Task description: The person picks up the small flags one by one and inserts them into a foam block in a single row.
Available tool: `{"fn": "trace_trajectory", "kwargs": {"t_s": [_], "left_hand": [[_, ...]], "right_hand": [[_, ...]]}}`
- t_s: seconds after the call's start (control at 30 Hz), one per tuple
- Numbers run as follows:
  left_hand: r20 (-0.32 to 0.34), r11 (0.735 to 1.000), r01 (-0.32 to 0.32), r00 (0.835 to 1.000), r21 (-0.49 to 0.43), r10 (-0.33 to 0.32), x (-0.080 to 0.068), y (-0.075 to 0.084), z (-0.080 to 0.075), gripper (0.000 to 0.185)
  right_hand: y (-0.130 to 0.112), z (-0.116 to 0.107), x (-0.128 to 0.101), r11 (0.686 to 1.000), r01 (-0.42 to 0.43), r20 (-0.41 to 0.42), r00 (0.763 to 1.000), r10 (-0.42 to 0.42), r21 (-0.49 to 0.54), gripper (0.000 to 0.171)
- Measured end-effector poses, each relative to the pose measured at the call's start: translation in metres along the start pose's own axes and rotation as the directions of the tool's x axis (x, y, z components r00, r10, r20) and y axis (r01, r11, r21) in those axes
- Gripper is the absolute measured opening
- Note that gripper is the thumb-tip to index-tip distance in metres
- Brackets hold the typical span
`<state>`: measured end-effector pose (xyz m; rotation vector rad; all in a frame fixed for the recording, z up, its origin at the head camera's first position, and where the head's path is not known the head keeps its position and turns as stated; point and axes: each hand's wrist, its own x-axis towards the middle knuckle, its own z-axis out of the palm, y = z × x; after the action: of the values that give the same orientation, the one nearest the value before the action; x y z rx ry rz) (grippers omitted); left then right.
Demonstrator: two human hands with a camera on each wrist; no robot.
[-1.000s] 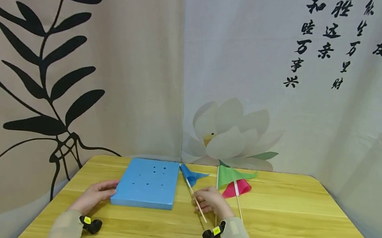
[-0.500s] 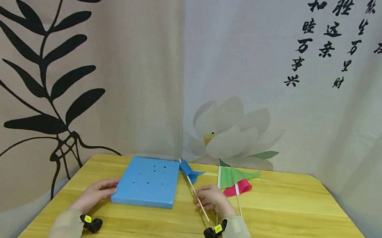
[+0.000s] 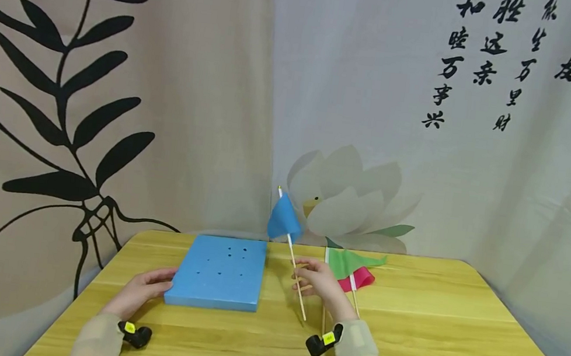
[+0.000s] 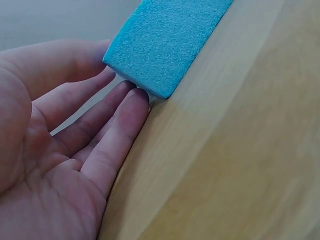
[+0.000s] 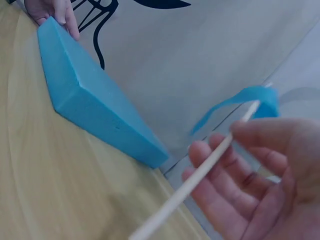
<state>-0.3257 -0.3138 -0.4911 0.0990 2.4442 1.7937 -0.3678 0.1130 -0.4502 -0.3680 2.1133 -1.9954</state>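
Note:
A blue foam block (image 3: pixel 224 294) with several small holes in its top lies flat on the table. At the block's left edge rests my left hand (image 3: pixel 141 289); in the left wrist view its nearly straight fingers (image 4: pixel 125 115) touch the foam near one corner. My right hand (image 3: pixel 323 285) pinches the wooden stick of a small blue flag (image 3: pixel 285 218) between thumb and fingers. The flag stands tilted, cloth end up and leaning left, right of the block. In the right wrist view the stick (image 5: pixel 185 190) crosses in front of the fingers.
To the right of the right hand lie a green flag (image 3: pixel 352 263) and a red flag (image 3: pixel 361 278), close together on the wooden table (image 3: pixel 457 338). A curtain (image 3: pixel 209 105) with printed leaves and writing hangs behind the table's far edge.
My right hand has lifted the blue flag from lying low to a steeper tilt, its cloth now above the table's far edge. The left hand and foam block look unmoved.

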Motion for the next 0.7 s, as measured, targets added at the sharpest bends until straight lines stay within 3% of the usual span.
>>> {"fn": "trace_trajectory", "kwargs": {"t_s": [0.13,0.3,0.5,0.7], "left_hand": [[0.001,1.0,-0.006,1.0,0.003,0.006,0.0,0.0,0.0,0.059],[0.0,1.0,0.001,1.0,0.003,-0.001,0.001,0.0,-0.002,0.06],[-0.002,1.0,0.002,1.0,0.009,-0.002,0.0,0.002,-0.003,0.06],[-0.002,1.0,0.003,1.0,0.004,-0.003,0.0,-0.001,-0.002,0.059]], "right_hand": [[-0.007,0.001,0.001,0.996,0.09,0.018,0.996,-0.09,0.019,0.037],[-0.018,0.006,0.001,0.977,0.194,-0.044,0.981,-0.191,0.09,0.03],[-0.031,0.016,0.005,0.902,0.306,-0.125,0.952,-0.28,0.304,0.021],[-0.046,0.03,0.013,0.84,0.323,-0.141,0.946,-0.291,0.435,0.014]]}}
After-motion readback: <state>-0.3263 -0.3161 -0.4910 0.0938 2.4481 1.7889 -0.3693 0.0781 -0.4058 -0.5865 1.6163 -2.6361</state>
